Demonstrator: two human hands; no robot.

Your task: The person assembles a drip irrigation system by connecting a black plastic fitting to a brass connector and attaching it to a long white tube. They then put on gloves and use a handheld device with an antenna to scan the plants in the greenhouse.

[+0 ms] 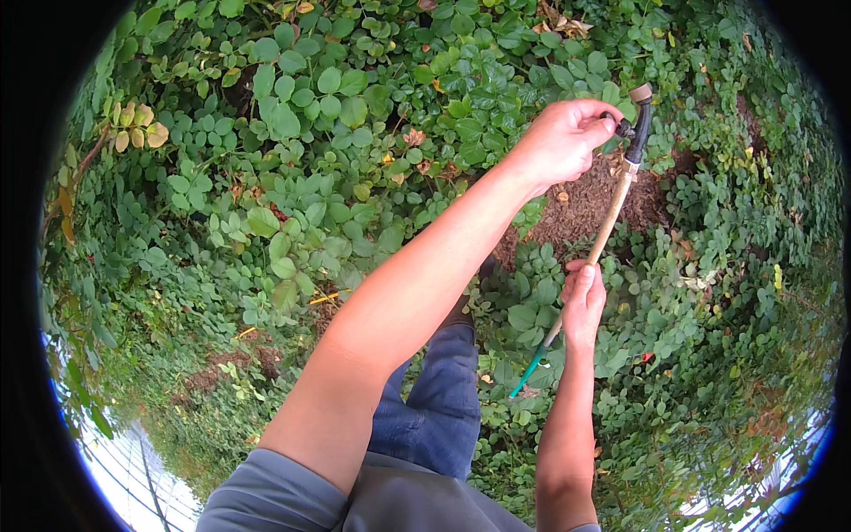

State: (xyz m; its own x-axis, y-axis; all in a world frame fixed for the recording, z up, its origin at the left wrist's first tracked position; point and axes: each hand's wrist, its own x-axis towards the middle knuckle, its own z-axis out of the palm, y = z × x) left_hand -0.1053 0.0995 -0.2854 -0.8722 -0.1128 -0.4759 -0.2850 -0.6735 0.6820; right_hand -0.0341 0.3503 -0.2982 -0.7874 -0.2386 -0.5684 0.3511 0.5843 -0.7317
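Observation:
A long tool with a pale wooden shaft runs from a green near end up to a dark fitting at its far end. My left hand reaches out over the plants, its fingertips closed on a small dark part of that fitting. My right hand is wrapped around the lower part of the shaft and holds the tool at a slant over the ground. What the dark fitting is I cannot tell.
Dense green leafy ground cover fills nearly the whole view. A bare patch of brown soil lies under the tool. My leg in blue jeans stands among the leaves. A wire fence shows at the lower left.

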